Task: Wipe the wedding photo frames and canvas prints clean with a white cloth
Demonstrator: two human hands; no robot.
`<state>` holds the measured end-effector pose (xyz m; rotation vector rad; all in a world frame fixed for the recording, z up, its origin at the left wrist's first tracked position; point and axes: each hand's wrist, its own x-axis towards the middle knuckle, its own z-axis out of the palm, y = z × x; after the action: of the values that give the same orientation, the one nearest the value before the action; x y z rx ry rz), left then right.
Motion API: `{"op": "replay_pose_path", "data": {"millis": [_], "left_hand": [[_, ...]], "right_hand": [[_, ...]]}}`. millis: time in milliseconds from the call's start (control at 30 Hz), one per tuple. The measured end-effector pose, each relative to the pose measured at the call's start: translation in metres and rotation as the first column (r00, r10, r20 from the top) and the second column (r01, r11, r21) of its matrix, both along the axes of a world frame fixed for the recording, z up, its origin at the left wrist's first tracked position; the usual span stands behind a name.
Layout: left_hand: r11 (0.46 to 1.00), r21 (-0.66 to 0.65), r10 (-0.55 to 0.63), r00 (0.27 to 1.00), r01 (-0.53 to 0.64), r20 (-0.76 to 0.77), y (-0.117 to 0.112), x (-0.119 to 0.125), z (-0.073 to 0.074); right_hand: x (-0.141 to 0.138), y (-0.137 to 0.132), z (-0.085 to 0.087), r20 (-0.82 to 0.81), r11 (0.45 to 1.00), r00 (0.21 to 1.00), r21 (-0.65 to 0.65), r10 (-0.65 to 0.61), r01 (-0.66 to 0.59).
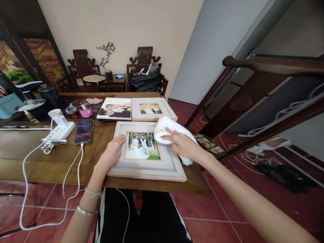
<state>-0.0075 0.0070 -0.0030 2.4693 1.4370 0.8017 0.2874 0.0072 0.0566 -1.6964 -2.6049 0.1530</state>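
A picture frame [149,170] with a pale wooden border and a photo of two people lies flat at the table's front edge. My left hand [113,152] is closed round its left side, with the fingers over the border. On the frame's upper right corner, my right hand [178,141] presses a white cloth [167,126], its fingers bunched into the fabric. Part of the cloth hangs past the frame's right side. Just behind lie a second picture frame [169,109] and a photo album [121,116] with a picture on its cover.
On the wooden table [86,168], a phone [83,131] charges beside a white power strip [63,130] with cables. A pink cup [85,110] and a dark kettle [49,94] stand farther back. A wooden chair [238,98] is at the right.
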Motion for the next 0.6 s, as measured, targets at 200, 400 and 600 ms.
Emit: {"op": "replay_pose_path", "data": {"millis": [200, 400, 600], "left_hand": [[1.000, -0.008, 0.026, 0.999, -0.026, 0.030, -0.001, 0.003, -0.001], [0.999, 0.016, 0.043, 0.999, -0.043, 0.016, -0.001, 0.004, -0.003], [1.000, -0.001, 0.029, 0.999, -0.029, -0.017, 0.001, 0.003, -0.004]], "right_hand": [[0.007, 0.016, -0.012, -0.047, 0.995, 0.998, 0.087, 0.050, -0.046], [0.009, -0.073, 0.003, -0.011, 0.981, 0.985, -0.094, 0.170, -0.170], [0.010, -0.100, 0.017, -0.049, 0.973, 0.989, -0.179, 0.137, -0.144]]}}
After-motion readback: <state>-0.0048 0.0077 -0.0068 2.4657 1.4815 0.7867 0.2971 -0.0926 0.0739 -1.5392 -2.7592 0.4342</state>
